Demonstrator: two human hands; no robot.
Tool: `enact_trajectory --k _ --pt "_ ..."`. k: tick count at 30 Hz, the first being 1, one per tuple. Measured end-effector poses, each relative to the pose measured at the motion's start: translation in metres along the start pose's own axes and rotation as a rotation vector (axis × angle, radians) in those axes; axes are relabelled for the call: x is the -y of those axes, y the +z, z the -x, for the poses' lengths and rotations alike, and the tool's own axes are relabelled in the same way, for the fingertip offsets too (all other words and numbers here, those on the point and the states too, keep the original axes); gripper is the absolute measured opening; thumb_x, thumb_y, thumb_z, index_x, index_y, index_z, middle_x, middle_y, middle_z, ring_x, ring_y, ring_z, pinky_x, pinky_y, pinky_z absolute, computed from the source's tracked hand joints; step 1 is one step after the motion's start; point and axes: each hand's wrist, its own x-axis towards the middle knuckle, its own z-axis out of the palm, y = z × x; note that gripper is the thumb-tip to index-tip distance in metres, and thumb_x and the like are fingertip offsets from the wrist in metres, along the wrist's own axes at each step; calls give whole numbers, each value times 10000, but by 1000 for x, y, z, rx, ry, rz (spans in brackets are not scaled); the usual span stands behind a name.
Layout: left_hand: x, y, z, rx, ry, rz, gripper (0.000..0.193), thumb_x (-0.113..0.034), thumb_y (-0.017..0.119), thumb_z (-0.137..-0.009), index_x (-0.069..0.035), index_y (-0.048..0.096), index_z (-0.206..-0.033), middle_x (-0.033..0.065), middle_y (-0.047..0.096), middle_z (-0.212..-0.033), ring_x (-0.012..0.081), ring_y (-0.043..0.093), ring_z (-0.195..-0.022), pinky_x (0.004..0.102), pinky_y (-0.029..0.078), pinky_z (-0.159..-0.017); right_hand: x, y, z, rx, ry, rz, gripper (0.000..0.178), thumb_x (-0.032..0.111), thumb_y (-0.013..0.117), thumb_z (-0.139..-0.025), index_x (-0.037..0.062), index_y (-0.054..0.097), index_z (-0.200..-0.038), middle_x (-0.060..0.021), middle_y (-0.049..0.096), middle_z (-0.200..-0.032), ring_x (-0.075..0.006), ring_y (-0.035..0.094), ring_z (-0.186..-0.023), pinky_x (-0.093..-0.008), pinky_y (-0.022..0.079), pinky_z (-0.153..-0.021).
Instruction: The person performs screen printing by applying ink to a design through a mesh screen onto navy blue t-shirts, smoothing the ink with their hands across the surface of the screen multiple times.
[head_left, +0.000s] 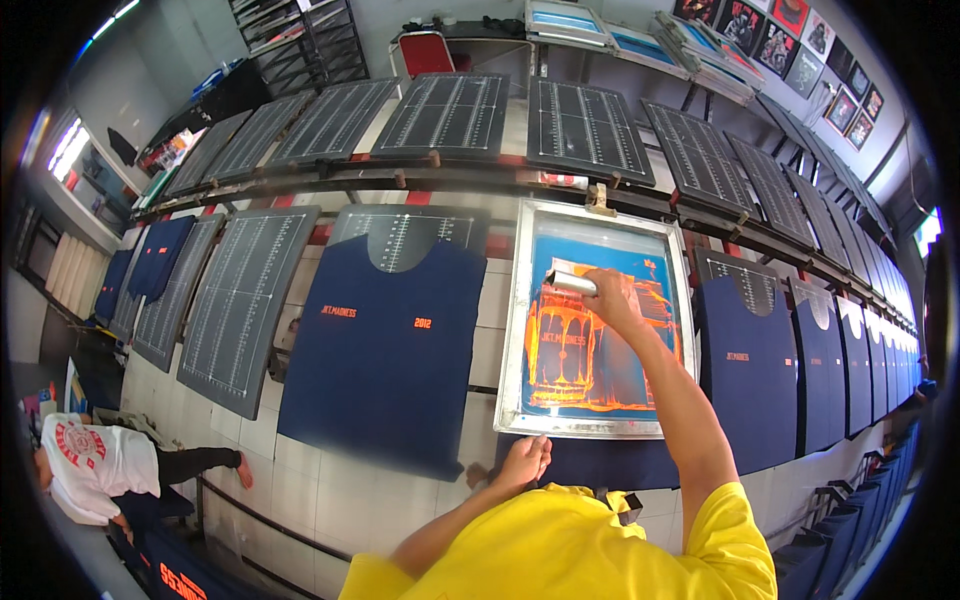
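My right hand point(614, 299) is closed round a squeegee point(572, 283) with a silvery metal handle, over the upper part of a screen printing frame point(508, 330). Streaks of orange ink point(562, 385) cover the blue mesh inside that frame. Below it lies a navy shirt point(590, 463), mostly hidden, with its lower part showing. Just in front of the frame's near left corner, my left hand point(526, 462) is curled shut beside the shirt. Whether it pinches anything is hidden. A hinge clamp point(600, 200) sits at the frame's far edge.
Left of the frame, a navy shirt point(385, 350) with small orange prints covers a board. More printed navy shirts point(748, 370) line the right. Bare dark boards point(250, 300) stand farther left and along the back row. A person in a white shirt point(100, 455) bends at far left.
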Motion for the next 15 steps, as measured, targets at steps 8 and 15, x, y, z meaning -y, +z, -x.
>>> enact_trajectory --k 8,15 --pt "4 0 0 -25 -12 15 377 -350 401 -1089 -44 538 -918 10 474 -607 85 408 -457 241 369 -431 5 -4 -7 60 -67 74 335 195 774 -696 104 736 -1016 -144 704 -905 -356 647 -874 -456 517 -782" --pt "4 -2 -2 -24 -21 37 374 -348 428 -1078 -43 537 -890 8 476 -604 88 416 -453 249 372 -421 33 1 84 90 -132 68 260 129 798 -712 149 733 -963 -48 704 -932 -269 626 -903 -423 444 -777"
